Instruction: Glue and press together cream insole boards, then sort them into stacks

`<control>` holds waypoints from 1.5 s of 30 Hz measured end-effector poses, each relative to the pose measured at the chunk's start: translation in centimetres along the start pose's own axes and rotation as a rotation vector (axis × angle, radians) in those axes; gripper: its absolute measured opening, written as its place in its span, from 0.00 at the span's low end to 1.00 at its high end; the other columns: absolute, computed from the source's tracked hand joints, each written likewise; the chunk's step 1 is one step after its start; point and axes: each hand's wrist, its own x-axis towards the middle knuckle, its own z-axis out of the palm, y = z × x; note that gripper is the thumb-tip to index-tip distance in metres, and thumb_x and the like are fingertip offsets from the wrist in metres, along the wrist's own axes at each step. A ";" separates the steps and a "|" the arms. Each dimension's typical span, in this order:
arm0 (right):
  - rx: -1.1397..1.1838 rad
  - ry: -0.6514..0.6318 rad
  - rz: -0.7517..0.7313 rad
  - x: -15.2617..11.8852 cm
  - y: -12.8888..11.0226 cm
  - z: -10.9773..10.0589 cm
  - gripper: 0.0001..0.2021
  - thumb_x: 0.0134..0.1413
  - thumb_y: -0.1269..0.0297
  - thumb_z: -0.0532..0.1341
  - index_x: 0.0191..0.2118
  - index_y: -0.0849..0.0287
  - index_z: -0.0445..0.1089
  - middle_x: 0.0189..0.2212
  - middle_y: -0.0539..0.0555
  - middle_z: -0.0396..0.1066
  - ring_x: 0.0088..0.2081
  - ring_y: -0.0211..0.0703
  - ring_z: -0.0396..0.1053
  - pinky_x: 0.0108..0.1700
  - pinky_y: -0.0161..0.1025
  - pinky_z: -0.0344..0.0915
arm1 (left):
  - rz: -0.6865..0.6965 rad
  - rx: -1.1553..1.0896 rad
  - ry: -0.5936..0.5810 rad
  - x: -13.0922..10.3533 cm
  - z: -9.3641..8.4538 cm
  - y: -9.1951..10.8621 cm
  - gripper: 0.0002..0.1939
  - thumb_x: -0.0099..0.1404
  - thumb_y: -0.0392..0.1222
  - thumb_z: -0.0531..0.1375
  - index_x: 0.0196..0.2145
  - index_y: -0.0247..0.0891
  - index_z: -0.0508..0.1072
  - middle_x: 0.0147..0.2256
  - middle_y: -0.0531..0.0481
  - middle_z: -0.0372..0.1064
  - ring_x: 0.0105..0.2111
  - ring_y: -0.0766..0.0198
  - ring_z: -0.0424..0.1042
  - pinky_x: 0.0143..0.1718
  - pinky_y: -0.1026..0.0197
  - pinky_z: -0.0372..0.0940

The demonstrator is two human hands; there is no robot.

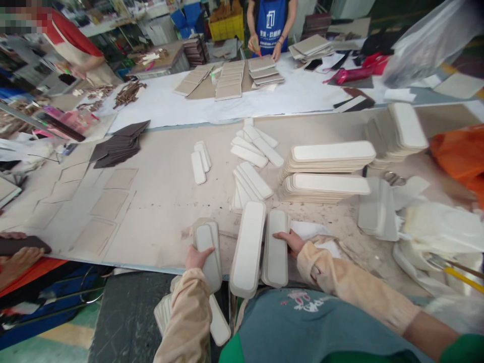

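Note:
My left hand (197,256) is closed on the left stack of rounded panels (214,267) at the table's front edge, the thumb lying across the top piece. My right hand (293,242) grips the right side of another stack of grey-white panels (277,252), thumb on top. Between the two stacks lies a taller pile with a long white panel (247,247) on top, its lower end reaching past the table edge. Fanned white pieces (253,181) lie just beyond it. Below my left forearm, more panels (219,322) rest lower down. The fingers under both stacks are hidden.
Two long panel stacks (328,189) stand right of centre, with another pile (410,126) behind. Small strips (198,168) and dark sheets (121,143) lie to the left. A co-worker in a blue apron (271,22) stands across; another person's hands (22,257) are at far left.

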 end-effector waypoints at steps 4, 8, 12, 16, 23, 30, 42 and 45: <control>-0.147 0.012 -0.073 0.6 0.5 0.0 0.24 0.41 0.57 0.65 0.45 0.63 0.66 0.38 0.61 0.76 0.39 0.53 0.74 0.41 0.49 0.72 | -0.015 0.019 -0.025 -0.1 -0.1 0.1 0.39 0.43 0.62 0.66 0.45 0.32 0.62 0.44 0.31 0.70 0.45 0.44 0.71 0.43 0.50 0.65; -0.399 0.007 -0.184 0.4 0.7 -1.1 0.26 0.43 0.52 0.65 0.48 0.61 0.68 0.44 0.61 0.74 0.45 0.54 0.71 0.49 0.50 0.67 | -0.021 0.014 -0.030 -0.1 -0.1 0.1 0.39 0.43 0.62 0.66 0.46 0.33 0.62 0.45 0.32 0.70 0.45 0.46 0.71 0.44 0.51 0.65; -0.703 -0.015 -0.287 -0.5 0.8 -3.2 0.28 0.44 0.53 0.65 0.50 0.61 0.68 0.50 0.61 0.70 0.53 0.56 0.64 0.58 0.51 0.57 | -0.014 0.004 -0.035 0.0 0.0 -0.1 0.39 0.43 0.63 0.65 0.45 0.34 0.61 0.45 0.34 0.70 0.45 0.47 0.71 0.44 0.52 0.65; -1.015 -0.047 -0.341 -1.6 1.1 -5.7 0.28 0.45 0.61 0.63 0.54 0.64 0.66 0.52 0.64 0.66 0.54 0.56 0.62 0.59 0.50 0.52 | -0.009 0.004 -0.036 0.2 0.0 -0.3 0.40 0.43 0.64 0.65 0.45 0.34 0.61 0.45 0.33 0.70 0.46 0.46 0.71 0.44 0.51 0.65; -1.400 -0.091 -0.298 -2.2 1.5 -7.3 0.15 0.59 0.67 0.52 0.45 0.64 0.72 0.38 0.65 0.71 0.42 0.53 0.69 0.45 0.44 0.60 | -0.015 0.018 -0.046 0.2 -0.1 -0.1 0.40 0.43 0.63 0.66 0.46 0.32 0.61 0.45 0.31 0.69 0.47 0.44 0.70 0.45 0.50 0.65; -1.537 -0.063 -0.280 -2.8 1.4 -7.6 0.15 0.59 0.70 0.49 0.42 0.59 0.73 0.34 0.62 0.72 0.37 0.49 0.71 0.38 0.41 0.60 | -0.022 0.015 -0.049 -0.3 -0.3 0.4 0.40 0.44 0.61 0.66 0.46 0.32 0.60 0.46 0.30 0.69 0.47 0.44 0.70 0.46 0.50 0.64; -1.334 0.012 -0.742 0.8 -8.2 -0.7 0.24 0.60 0.67 0.50 0.62 0.60 0.55 0.60 0.59 0.57 0.61 0.49 0.52 0.63 0.47 0.46 | -0.017 0.002 -0.044 -0.2 -0.3 0.4 0.41 0.43 0.62 0.66 0.47 0.32 0.60 0.46 0.30 0.68 0.47 0.44 0.70 0.45 0.50 0.65; -1.314 -0.105 -0.773 3.7 -9.5 1.3 0.20 0.56 0.69 0.55 0.56 0.60 0.65 0.55 0.59 0.65 0.58 0.49 0.58 0.61 0.46 0.51 | -0.009 0.010 -0.048 -0.3 -0.4 0.6 0.41 0.43 0.61 0.66 0.47 0.31 0.60 0.47 0.29 0.68 0.47 0.44 0.70 0.46 0.50 0.65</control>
